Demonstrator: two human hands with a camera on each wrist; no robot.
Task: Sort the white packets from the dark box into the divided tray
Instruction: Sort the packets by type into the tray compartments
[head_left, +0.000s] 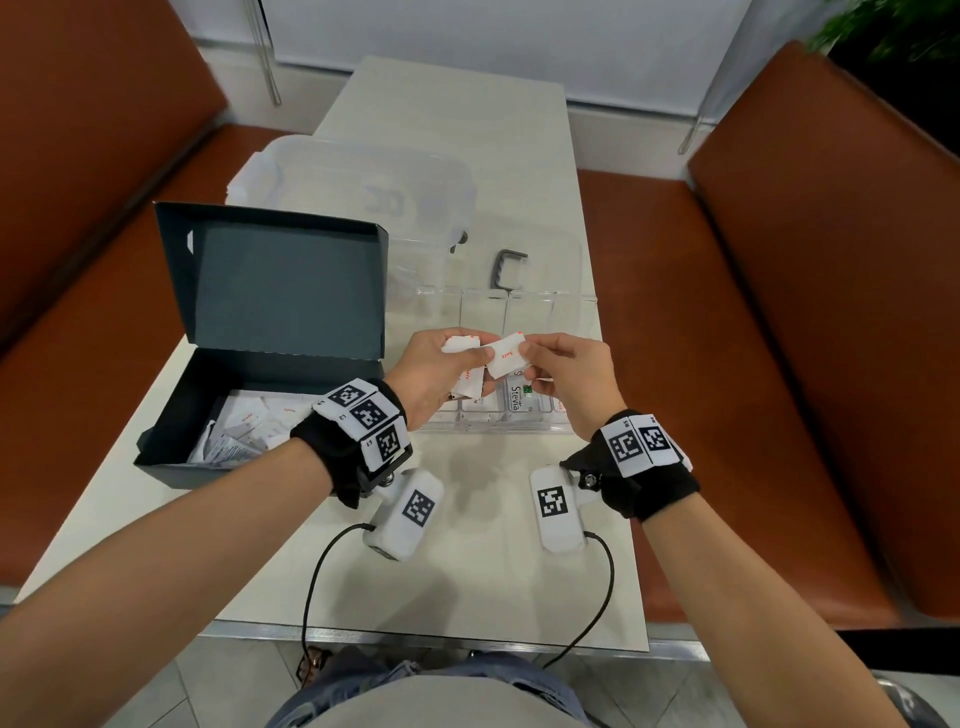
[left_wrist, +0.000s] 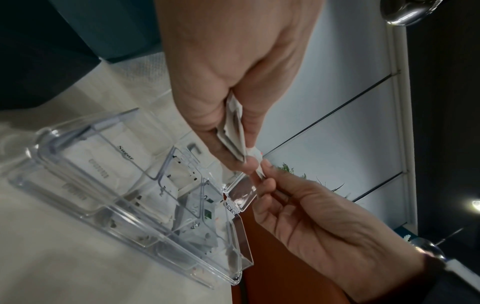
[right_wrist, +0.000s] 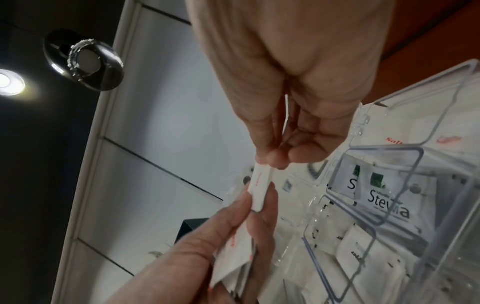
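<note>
it looks like a café or restaurant booth: two rust-brown padded seats (head_left: 831, 312) flank a narrow pale bench (head_left: 467, 545) that runs to a white panelled wall (head_left: 493, 31). sachets marked stevia (head_left: 516, 397), sugar and salt fill a clear tray (head_left: 498, 423), and a potted plant (head_left: 893, 31) stands in the corner.

Two bare hands are in view, the left hand (head_left: 441, 374) and the right hand (head_left: 571, 374). One open dark cardboard box (head_left: 270, 332) holds a loose heap of white paper packets (head_left: 249, 426), too jumbled to count. One clear plastic divided tray (head_left: 519, 421) shows four compartments across its near row. One white packet with red print (head_left: 505, 354) sits between the hands, and the left hand holds at least two more. Two green-marked Stevia packets (right_wrist: 384, 197) show in one compartment
</note>
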